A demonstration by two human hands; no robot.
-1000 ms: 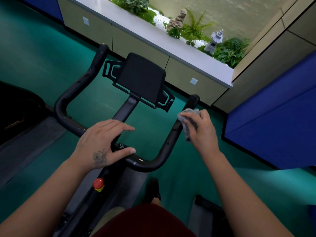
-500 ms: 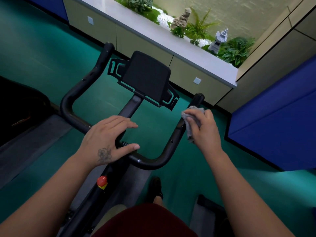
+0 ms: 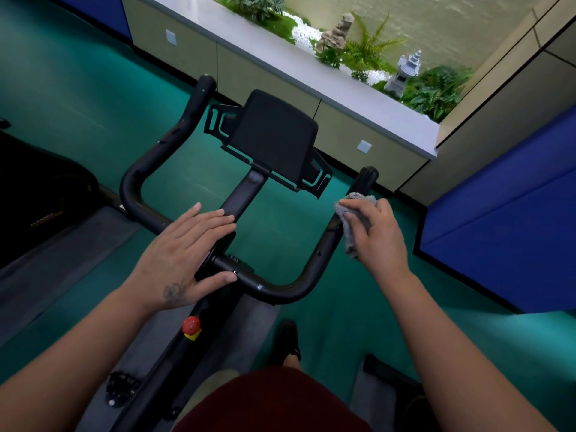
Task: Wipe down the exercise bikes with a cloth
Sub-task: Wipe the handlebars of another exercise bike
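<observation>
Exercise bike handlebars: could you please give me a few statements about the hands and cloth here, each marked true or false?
1. The right hand holds a grey cloth against the right handlebar. True.
2. The left hand grips the left bar tightly. False: its fingers lie straight near the stem.
3. The red knob sits below the left hand. True.
4. The cloth covers the black console. False: it is at the right bar.

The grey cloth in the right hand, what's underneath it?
The grey cloth is pressed by the right hand onto the right arm of the black handlebar. The bar shows above and below; the stretch beneath the cloth is covered, so its state cannot be seen.
</observation>
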